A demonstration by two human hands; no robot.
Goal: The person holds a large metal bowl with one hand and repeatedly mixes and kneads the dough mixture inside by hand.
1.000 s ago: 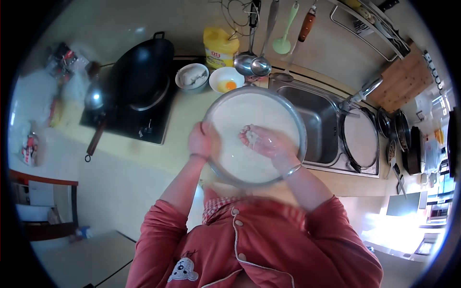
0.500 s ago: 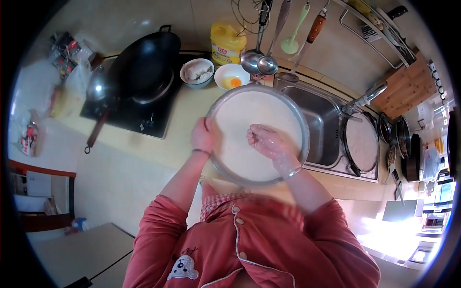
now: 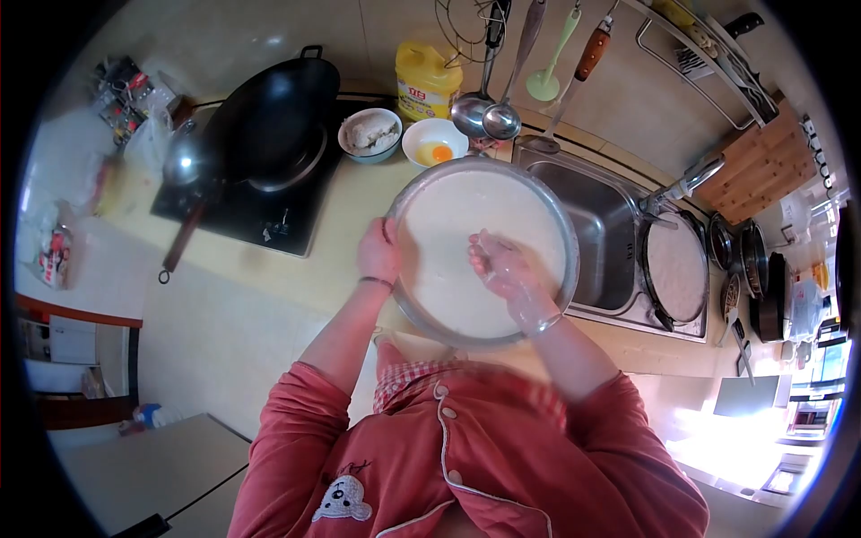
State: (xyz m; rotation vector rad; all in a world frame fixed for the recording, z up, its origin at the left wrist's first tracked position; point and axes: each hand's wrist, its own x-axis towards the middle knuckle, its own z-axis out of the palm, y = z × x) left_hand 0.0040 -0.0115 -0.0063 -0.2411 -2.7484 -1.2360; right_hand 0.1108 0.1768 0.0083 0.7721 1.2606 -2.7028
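Note:
A large metal basin [image 3: 569, 269] full of milky white liquid [image 3: 448, 287] is in front of me, at the counter's edge beside the sink. My left hand [image 3: 379, 251] grips the left side of its rim, thumb on top. Over the liquid is my right hand [image 3: 504, 267], wet and shiny, turned partly palm up. Its fingers curl inward in a loose closed shape; whether anything lies inside them I cannot make out. Behind the basin stand a bowl with a cracked egg [image 3: 441, 153] and a bowl of white, doughy-looking stuff [image 3: 373, 137].
A black wok [image 3: 278, 117] sits on the cooktop at left. A yellow jug [image 3: 425, 82] stands by the wall, under hanging ladles [image 3: 500, 121]. Right of the basin is a steel sink [image 3: 603, 242]; a round pan with a white layer [image 3: 676, 269] lies beyond it.
My right hand has shifted slightly right and rolled so that more of the palm faces up. My left hand keeps its hold on the basin rim.

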